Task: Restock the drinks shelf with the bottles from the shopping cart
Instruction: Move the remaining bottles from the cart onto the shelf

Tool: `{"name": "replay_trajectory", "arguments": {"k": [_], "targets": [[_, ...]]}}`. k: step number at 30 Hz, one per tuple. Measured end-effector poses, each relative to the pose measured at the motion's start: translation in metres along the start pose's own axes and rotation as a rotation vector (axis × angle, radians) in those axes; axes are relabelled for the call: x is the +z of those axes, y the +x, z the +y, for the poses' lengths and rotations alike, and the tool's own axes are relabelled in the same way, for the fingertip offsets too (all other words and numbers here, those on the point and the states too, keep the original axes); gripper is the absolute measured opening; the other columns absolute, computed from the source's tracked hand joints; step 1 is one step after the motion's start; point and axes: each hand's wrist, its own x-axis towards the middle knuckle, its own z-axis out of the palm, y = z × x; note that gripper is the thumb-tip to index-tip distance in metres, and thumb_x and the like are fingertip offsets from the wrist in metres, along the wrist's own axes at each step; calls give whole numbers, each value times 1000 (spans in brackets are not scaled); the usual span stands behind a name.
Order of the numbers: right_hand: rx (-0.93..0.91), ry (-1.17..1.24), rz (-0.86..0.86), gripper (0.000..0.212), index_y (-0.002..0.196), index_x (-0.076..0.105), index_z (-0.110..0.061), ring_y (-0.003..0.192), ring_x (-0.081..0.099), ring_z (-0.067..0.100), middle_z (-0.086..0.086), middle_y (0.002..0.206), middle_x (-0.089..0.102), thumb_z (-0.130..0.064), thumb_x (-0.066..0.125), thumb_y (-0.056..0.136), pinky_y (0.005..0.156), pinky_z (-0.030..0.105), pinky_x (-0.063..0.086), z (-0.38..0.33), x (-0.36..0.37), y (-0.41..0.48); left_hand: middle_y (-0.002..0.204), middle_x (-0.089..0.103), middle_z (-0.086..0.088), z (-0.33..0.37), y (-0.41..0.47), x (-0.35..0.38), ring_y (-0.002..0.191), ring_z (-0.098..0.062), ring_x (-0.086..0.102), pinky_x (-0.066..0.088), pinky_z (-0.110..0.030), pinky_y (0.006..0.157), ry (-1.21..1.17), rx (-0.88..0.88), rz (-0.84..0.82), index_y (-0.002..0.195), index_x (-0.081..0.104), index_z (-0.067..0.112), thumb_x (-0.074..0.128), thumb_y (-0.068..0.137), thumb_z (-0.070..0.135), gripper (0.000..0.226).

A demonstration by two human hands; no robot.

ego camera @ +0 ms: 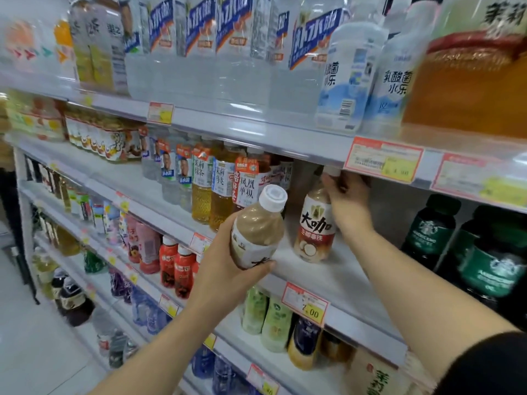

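My left hand (228, 260) grips a milk-coffee bottle (258, 226) with a white cap, held tilted in front of the second shelf (328, 277). A second, matching milk-coffee bottle (315, 226) with a red and white label stands upright on that shelf. My right hand (346, 195) holds it near its neck and cap, just under the shelf above. The shopping cart is out of view.
Tea bottles (221, 192) stand left of the gap on the same shelf, dark green coffee bottles (430, 229) to its right. A price tag (305, 303) hangs on the shelf edge. Water and yoghurt-drink bottles (350, 75) fill the shelf above; more drinks line the lower shelves.
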Motion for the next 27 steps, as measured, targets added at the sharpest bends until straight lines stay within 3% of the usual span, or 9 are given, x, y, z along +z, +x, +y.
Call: {"name": "replay_trajectory", "arguments": {"k": [2, 4, 7, 12, 17, 22, 27], "targets": [[83, 4, -116, 39, 122, 49, -24, 105, 55, 14, -1, 115, 59, -34, 62, 87, 88, 29, 41, 6, -4, -4, 109, 58, 32, -3, 3, 3, 103, 11, 54, 44, -4, 77, -5, -11, 13, 112, 38, 59, 83, 66, 23, 74], [152, -54, -227, 55, 118, 45, -24, 100, 56, 12, -6, 109, 58, -33, 77, 73, 86, 29, 43, 21, -9, -20, 112, 58, 28, -5, 5, 4, 105, 9, 54, 45, -7, 79, -20, -14, 24, 114, 38, 59, 83, 66, 24, 75], [178, -197, -285, 61, 109, 52, -15, 97, 62, 17, 3, 107, 65, -22, 87, 59, 82, 31, 49, 48, -10, -34, 116, 58, 25, -8, 8, 5, 108, 7, 54, 46, -9, 84, -46, -6, 48, 120, 39, 54, 83, 66, 22, 77], [209, -303, -232, 63, 117, 55, -7, 106, 62, 26, 11, 114, 65, -26, 83, 64, 88, 39, 51, 64, 7, -12, 118, 58, 23, -11, 10, 5, 109, 6, 54, 47, -13, 85, -61, -7, 58, 123, 38, 52, 84, 66, 21, 79], [233, -408, -143, 62, 123, 47, -2, 115, 56, 32, 16, 125, 59, -28, 76, 75, 82, 27, 40, 67, 26, 5, 116, 58, 25, -13, 9, 4, 109, 6, 54, 47, -13, 87, -45, 3, 59, 128, 40, 45, 83, 66, 23, 78], [213, -428, -151, 56, 122, 50, -1, 115, 55, 32, 18, 125, 59, -28, 72, 79, 87, 31, 42, 75, 33, 14, 114, 59, 26, -14, 9, 2, 107, 6, 55, 48, -13, 86, -48, -7, 53, 129, 41, 41, 83, 66, 22, 78], [238, -437, -101, 62, 123, 49, -1, 116, 54, 32, 17, 127, 57, -30, 76, 75, 89, 32, 42, 75, 38, 19, 113, 58, 29, -12, 11, 0, 107, 9, 54, 44, -7, 83, -30, -6, 47, 125, 41, 45, 84, 65, 22, 77]]}}
